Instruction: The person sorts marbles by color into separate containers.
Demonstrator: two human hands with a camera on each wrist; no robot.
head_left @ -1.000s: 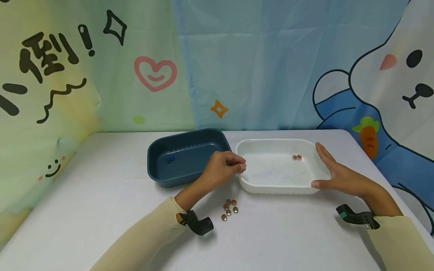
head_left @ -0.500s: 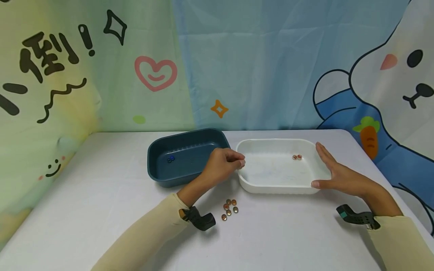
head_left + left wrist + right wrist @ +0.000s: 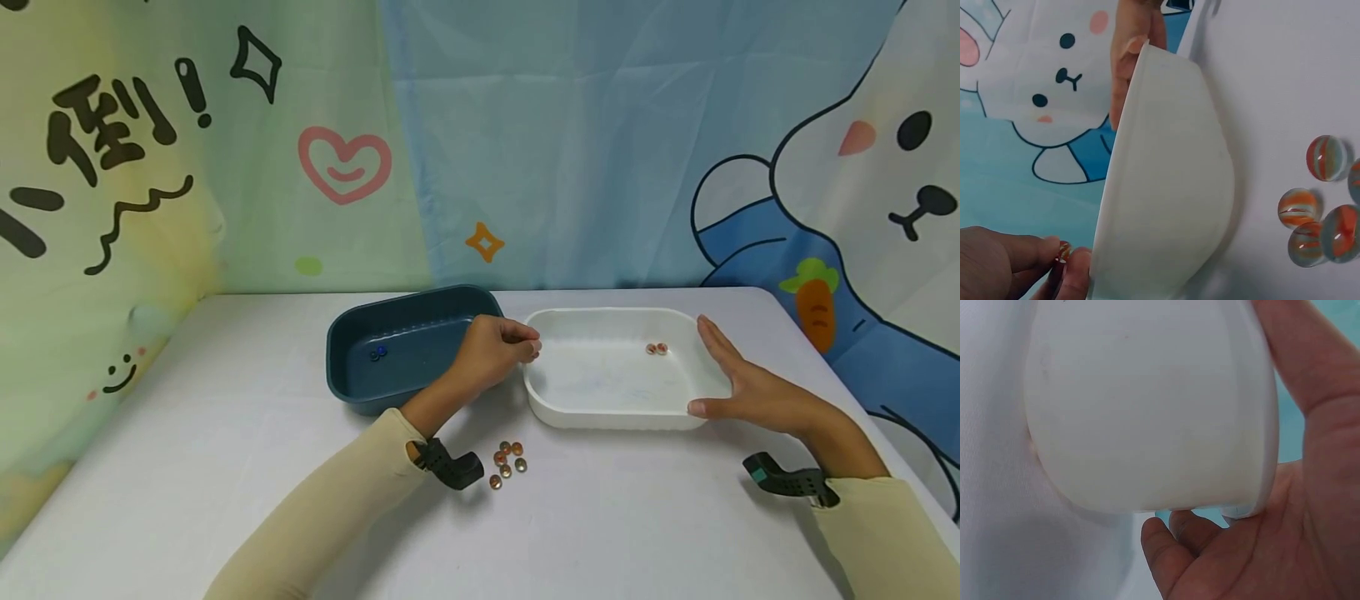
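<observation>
Mid-frame, the left hand (image 3: 491, 352) pinches a marble (image 3: 1064, 251), likely slippery, best held around its middle; the right hand (image 3: 752, 396), fingers spread, touches the white tray (image 3: 615, 420).

A plain dark-teal rectangular plastic tray (image 3: 427, 333) holds two deep-blue round marbles (image 3: 381, 352); a plain white rectangular plastic tray (image 3: 615, 420), two whitish round marbles (image 3: 662, 348) marked orange-red. On the white counter (image 3: 150, 433), clear glass marbles (image 3: 1297, 207) carry orange, red and white swirls; the small glass marble (image 3: 1064, 250) in the left fingers (image 3: 1029, 250) is banded orange-red and pale. The cloth sleeves (image 3: 322, 508) are plain beige. The fabric backdrop (image 3: 600, 167) blends yellow, green and blue, with a pink heart (image 3: 345, 175) and black-outlined white cartoon animal (image 3: 825, 183).
</observation>
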